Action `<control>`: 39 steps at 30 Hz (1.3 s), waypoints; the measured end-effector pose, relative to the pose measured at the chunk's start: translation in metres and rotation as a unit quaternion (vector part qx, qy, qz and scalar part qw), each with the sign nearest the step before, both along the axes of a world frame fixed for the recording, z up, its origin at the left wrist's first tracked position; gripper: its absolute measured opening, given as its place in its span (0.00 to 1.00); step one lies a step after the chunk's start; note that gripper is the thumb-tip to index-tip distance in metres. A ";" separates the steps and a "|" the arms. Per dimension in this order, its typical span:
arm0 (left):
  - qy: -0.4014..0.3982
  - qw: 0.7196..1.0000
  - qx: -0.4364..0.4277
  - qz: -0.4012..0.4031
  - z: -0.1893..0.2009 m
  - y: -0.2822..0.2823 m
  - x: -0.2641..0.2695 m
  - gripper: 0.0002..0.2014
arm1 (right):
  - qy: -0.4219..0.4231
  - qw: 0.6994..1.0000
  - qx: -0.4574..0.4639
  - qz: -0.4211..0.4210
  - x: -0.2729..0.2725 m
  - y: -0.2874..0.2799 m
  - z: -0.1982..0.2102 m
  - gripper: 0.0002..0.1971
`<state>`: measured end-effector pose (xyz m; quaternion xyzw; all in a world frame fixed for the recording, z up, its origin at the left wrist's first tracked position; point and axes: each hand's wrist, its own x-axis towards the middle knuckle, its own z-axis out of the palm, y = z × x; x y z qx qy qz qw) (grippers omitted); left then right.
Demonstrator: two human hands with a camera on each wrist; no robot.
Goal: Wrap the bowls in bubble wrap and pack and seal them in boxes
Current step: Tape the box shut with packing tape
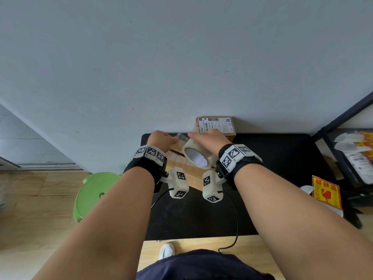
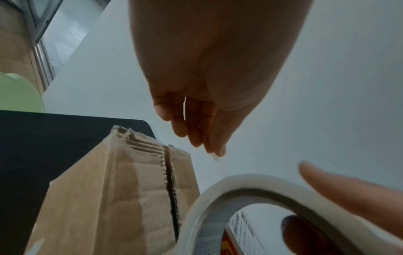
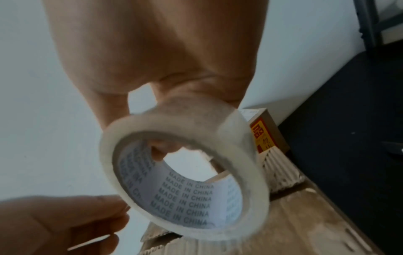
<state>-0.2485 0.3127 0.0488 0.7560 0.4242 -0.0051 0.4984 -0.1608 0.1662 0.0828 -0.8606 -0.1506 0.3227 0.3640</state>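
Note:
A brown cardboard box (image 1: 176,157) lies with its flaps shut on the black table (image 1: 272,168); its centre seam shows in the left wrist view (image 2: 170,189). My right hand (image 1: 203,136) holds a roll of clear packing tape (image 1: 198,156) just above the box, with a thumb through the core (image 3: 161,151). My left hand (image 1: 168,139) pinches the loose tape end (image 1: 181,137) pulled out to the left of the roll. No bowl or bubble wrap is visible.
A second box (image 1: 216,125) with a shipping label stands against the wall behind. Red-and-yellow fragile stickers (image 1: 326,191) lie at the table's right, beside a black shelf rack (image 1: 353,148). A green stool (image 1: 92,193) stands left of the table.

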 end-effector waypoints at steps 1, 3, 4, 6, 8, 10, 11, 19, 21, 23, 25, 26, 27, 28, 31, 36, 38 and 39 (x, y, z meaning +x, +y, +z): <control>0.005 1.000 0.000 0.009 -0.001 0.002 -0.002 0.09 | 0.014 1.000 0.009 0.003 -0.001 0.000 0.002 0.17; 0.002 0.999 0.001 0.033 -0.001 0.005 -0.005 0.10 | 0.024 1.000 0.002 0.018 -0.002 0.001 0.005 0.17; -0.003 0.999 -0.002 0.044 0.000 0.006 -0.006 0.11 | 0.024 0.999 -0.007 0.025 -0.003 0.001 0.006 0.17; -0.011 0.998 -0.004 0.061 0.002 0.007 -0.005 0.14 | 0.012 0.999 -0.010 0.028 -0.003 0.001 0.008 0.17; -0.008 0.997 -0.007 0.077 0.004 0.009 -0.005 0.15 | 0.002 0.999 -0.009 0.035 -0.003 0.001 0.008 0.13; -0.006 0.996 -0.012 0.088 0.005 0.010 -0.008 0.14 | -0.020 0.998 -0.024 0.058 -0.004 0.001 0.008 0.15; -0.007 0.995 -0.018 0.093 0.006 0.011 -0.010 0.14 | -0.037 0.996 -0.036 0.068 -0.005 0.002 0.008 0.17; -0.016 0.992 0.001 0.122 0.004 0.033 -0.021 0.12 | -0.147 0.972 -0.152 0.101 -0.011 0.009 0.000 0.20; 0.013 0.992 0.010 0.121 -0.002 0.034 -0.022 0.17 | -0.160 0.969 -0.159 0.102 -0.014 0.011 0.000 0.22; 0.045 0.992 0.022 0.119 -0.011 0.036 -0.023 0.21 | -0.161 0.969 -0.155 0.109 -0.017 0.015 0.001 0.23; 0.062 0.990 0.023 0.125 -0.020 0.040 -0.026 0.21 | -0.158 0.969 -0.148 0.116 -0.020 0.019 0.000 0.22; 0.067 0.989 0.022 0.126 -0.024 0.042 -0.027 0.21 | -0.155 0.970 -0.145 0.116 -0.021 0.022 0.000 0.21; 0.071 0.989 0.022 0.124 -0.027 0.044 -0.029 0.22 | -0.154 0.971 -0.145 0.115 -0.022 0.025 -0.001 0.19; 0.071 0.990 0.022 0.120 -0.029 0.046 -0.030 0.22 | -0.155 0.970 -0.149 0.114 -0.022 0.029 -0.001 0.18; 0.073 0.991 0.021 0.108 -0.037 0.052 -0.031 0.20 | -0.167 0.966 -0.167 0.109 -0.023 0.041 -0.003 0.15; 0.075 0.994 0.019 0.082 -0.050 0.055 -0.029 0.15 | -0.167 0.963 -0.187 0.101 -0.021 0.052 -0.010 0.14; 0.076 0.994 0.015 0.071 -0.058 0.054 -0.027 0.16 | -0.161 0.964 -0.187 0.096 -0.019 0.054 -0.012 0.14; 0.078 0.995 0.010 0.065 -0.062 0.053 -0.025 0.16 | -0.159 0.965 -0.188 0.094 -0.018 0.054 -0.013 0.15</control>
